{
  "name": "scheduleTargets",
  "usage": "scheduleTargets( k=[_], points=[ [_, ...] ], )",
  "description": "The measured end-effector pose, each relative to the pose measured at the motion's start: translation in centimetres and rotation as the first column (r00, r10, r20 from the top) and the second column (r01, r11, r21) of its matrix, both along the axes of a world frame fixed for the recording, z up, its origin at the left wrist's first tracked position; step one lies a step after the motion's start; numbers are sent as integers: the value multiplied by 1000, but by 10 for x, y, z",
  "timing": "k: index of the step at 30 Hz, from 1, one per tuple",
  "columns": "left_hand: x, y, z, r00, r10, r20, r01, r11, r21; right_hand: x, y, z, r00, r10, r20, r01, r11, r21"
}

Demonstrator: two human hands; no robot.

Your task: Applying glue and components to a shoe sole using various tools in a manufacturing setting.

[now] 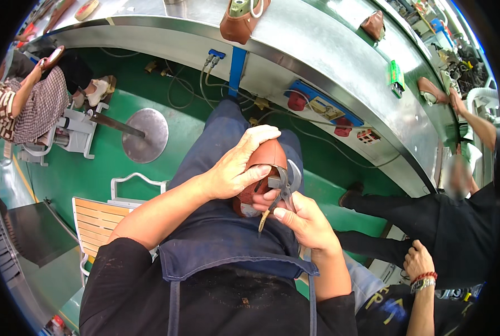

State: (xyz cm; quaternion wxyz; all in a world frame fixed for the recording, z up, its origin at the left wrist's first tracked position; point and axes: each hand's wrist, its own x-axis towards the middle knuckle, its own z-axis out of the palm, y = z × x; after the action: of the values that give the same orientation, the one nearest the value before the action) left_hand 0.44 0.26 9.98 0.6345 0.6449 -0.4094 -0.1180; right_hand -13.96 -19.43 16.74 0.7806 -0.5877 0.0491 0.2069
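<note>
A wooden chair [100, 219] stands to the left of the shoe, and beyond it, also left, is a round metal base [155, 135] on the green floor. The left hand [237, 169] comes to the shoe from its lower left; the forearm slants up, the elbow is bent, and the back of this hand is turned upward. Its fingers lie over the toe, and its thumb presses beside the opening, so it holds the shoe firmly. The brown shoe [271, 152] is above the person's lap. Its toe points away from the body, toward the bench [317, 38], and its long axis runs outward from the body, leaning slightly right at the toe. The pliers [285, 190] are at the right side of the shoe, with their head near its opening. The right hand [309, 221], lower right of the shoe, grips these pliers, thumb along them and fingers curled.
</note>
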Motion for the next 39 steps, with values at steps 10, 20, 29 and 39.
scheduleTargets(
  k=[10, 20, 29, 39],
  points=[
    [-8, -6, -8, 996, 56, -66, -59, 997, -48, 12, 18, 11, 996, -57, -64, 31, 935, -353],
    [-9, -9, -17, 998, 45, -50, -50, 993, -103, 4, 26, -8, 984, -6, 177, 127, 722, -681],
    [-47, 10, 12, 995, 32, 90, -18, 988, -155, -48, 22, -33, 895, 174, 411, 254, 560, -789],
    [-81, 29, 24, 954, 18, 300, 46, 978, -205, -80, 4, -53, 637, 427, 642, 141, 754, -641]
  ],
)
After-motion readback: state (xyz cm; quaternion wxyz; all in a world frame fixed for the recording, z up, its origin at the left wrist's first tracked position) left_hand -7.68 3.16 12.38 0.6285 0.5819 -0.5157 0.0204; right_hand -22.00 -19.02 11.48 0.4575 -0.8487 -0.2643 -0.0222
